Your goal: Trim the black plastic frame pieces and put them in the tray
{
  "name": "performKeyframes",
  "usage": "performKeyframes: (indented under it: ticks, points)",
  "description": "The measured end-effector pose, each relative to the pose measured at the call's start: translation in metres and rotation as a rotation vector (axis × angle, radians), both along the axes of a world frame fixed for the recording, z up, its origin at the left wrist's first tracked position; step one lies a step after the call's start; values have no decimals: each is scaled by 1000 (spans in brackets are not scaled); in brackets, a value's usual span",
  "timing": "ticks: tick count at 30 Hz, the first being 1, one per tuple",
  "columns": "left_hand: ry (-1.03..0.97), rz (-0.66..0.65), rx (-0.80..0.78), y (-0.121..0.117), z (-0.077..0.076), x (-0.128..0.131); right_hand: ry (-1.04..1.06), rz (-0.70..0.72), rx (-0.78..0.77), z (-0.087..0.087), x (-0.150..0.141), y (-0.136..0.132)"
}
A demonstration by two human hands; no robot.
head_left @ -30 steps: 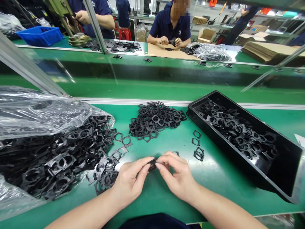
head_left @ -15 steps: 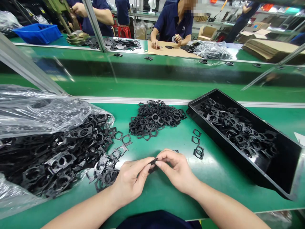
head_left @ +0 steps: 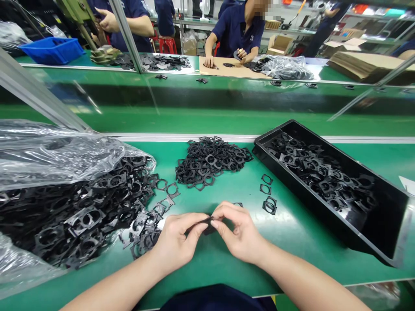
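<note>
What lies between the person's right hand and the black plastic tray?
In the head view, three loose black square frames with round openings lie on the green bench mat between the right hand and the black plastic tray.

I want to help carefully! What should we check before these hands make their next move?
1. Left hand pinches the small black piece: ok.
2. Right hand pinches it too: ok.
3. Piece undamaged: cannot tell, fingers hide most of it.
4. Black tray has room: ok, some of its floor shows.
5. Spilled black frames kept away from left hand: not ok, they lie close beside it.
</note>
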State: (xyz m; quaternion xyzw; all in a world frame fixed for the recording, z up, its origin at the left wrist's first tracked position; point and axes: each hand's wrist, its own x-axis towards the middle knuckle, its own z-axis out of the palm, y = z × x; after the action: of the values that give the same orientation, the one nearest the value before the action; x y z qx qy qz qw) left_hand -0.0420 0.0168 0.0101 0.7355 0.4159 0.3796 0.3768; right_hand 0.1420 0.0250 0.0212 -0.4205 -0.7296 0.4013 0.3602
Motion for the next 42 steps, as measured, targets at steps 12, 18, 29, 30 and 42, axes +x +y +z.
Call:
performKeyframes:
  ticks: [12,18,29,30,42]
  points:
    - [40,57,101,2,-6,1,-41,31,232,-2,-1,2]
    - [-229,200,-93,1,-6,0,9,-91,171,-2,-2,2]
    - [-284,179,-104,-3,-14,1,38,-129,296,-4,-6,0]
    - [-283,175,-92,-3,-15,1,40,-136,291,-4,-6,0]
    - [-235,122,-57,-3,-15,2,63,-69,-29,1,-3,3]
